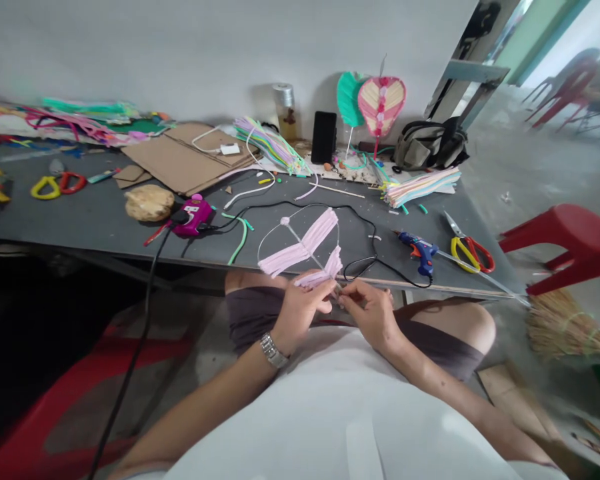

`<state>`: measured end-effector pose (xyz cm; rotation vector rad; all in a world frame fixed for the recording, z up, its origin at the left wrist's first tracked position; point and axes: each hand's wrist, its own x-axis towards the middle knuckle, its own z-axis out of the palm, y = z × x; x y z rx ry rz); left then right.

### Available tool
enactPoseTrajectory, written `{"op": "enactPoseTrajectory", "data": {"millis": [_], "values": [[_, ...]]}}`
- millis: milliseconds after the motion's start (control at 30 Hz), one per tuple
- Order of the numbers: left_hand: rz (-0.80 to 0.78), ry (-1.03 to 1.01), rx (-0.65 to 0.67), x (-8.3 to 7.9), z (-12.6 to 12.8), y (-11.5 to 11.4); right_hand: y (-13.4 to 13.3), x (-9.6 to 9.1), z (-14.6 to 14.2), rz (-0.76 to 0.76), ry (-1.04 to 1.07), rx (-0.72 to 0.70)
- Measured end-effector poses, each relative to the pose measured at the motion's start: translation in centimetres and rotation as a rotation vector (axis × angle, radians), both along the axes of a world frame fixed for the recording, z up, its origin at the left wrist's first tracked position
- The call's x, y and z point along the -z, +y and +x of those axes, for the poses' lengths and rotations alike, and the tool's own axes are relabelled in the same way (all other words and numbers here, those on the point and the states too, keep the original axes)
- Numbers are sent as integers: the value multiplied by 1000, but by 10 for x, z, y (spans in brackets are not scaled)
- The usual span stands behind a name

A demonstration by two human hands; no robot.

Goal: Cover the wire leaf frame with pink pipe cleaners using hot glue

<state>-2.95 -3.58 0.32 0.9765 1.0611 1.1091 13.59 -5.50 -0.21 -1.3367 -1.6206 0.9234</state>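
A wire leaf-shaped frame with a central stem carries rows of pale pink pipe cleaners set in V shapes. It is held over the table's front edge, its stem end toward me. My left hand, with a watch on the wrist, is closed on the frame near the lower pink row. Close beside it, my right hand pinches at the stem's near end; its fingertips hide what exactly lies between them. A blue glue gun rests on the table to the right, its black cord curving behind the frame.
Scissors lie at the right end of the table. Left are a magenta power adapter, a stone-like lump and cardboard. Behind stand a phone, pipe-cleaner bundles and a pink leaf-shaped piece.
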Motion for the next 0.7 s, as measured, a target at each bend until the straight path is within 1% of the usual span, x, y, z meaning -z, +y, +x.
{"op": "enactPoseTrajectory", "data": {"millis": [167,233,400,533,600,700], "values": [[-44,-65,-19,-4,0,-1,-2,-3,4,284,-257,-18],[-55,-82,-21,-6,1,-1,-2,-4,6,347,-330,-29],[-58,-133,18,-11,4,-2,-2,-5,11,350,-363,1],[-68,-115,-4,-11,6,-1,-5,-7,13,402,-409,24],[-95,-117,10,-11,6,0,-7,-10,13,364,-391,23],[-97,-120,64,-11,5,-1,-8,-16,12,233,-264,-5]]}}
